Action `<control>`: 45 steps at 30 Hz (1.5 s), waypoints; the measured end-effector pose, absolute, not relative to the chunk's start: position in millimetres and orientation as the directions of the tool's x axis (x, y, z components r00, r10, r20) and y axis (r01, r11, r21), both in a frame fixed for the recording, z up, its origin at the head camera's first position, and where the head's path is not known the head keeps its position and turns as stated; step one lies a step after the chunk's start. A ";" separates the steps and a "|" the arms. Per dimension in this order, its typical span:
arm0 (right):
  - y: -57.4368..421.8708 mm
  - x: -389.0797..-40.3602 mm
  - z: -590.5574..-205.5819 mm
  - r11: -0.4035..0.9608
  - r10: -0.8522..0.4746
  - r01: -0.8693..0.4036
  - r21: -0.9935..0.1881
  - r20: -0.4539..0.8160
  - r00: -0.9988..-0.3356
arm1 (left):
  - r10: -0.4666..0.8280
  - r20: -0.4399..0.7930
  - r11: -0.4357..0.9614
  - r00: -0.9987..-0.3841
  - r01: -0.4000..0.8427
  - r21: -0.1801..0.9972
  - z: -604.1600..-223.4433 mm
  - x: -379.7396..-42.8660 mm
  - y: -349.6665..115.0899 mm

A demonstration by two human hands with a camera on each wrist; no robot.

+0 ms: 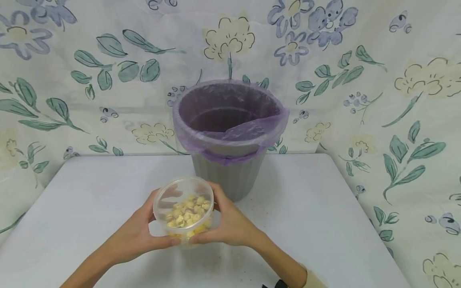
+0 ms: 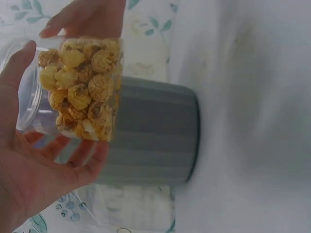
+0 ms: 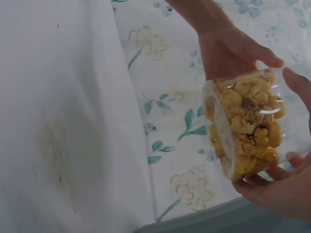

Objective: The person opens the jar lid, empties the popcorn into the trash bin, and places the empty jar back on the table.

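Both hands hold a clear round plastic jar [image 1: 176,194] above the white table, in front of the bin. Caramel-coloured popcorn [image 1: 189,214] fills its lower part, and the jar's round top faces up toward the head camera. My left hand [image 1: 134,237] grips the left side, with the thumb across the front; its fingers [image 2: 90,158] curl along the wall in the left wrist view. From the right side my right hand [image 1: 232,224] grips the same jar, its thumb tip close to the left thumb. The fingers behind the jar are partly hidden in the head view.
Behind the jar stands a grey ribbed bin [image 1: 230,180], lined with a purple plastic bag [image 1: 185,138] folded over its rim. The white table [image 1: 309,216] carries faint brownish stains near the front. Floral cloth [image 1: 144,100] hangs behind and along the sides.
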State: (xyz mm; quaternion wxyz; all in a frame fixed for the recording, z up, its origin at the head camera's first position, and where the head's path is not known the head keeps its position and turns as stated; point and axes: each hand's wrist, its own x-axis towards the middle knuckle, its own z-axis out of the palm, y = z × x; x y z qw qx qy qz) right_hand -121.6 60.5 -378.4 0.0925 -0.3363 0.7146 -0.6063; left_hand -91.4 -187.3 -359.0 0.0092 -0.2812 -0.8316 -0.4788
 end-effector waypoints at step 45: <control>109.8 -111.3 -369.6 -0.217 -0.444 -0.466 -0.858 0.512 -0.736 | 0.605 0.252 0.346 -0.755 0.534 0.771 -303.0 -109.1 -129.8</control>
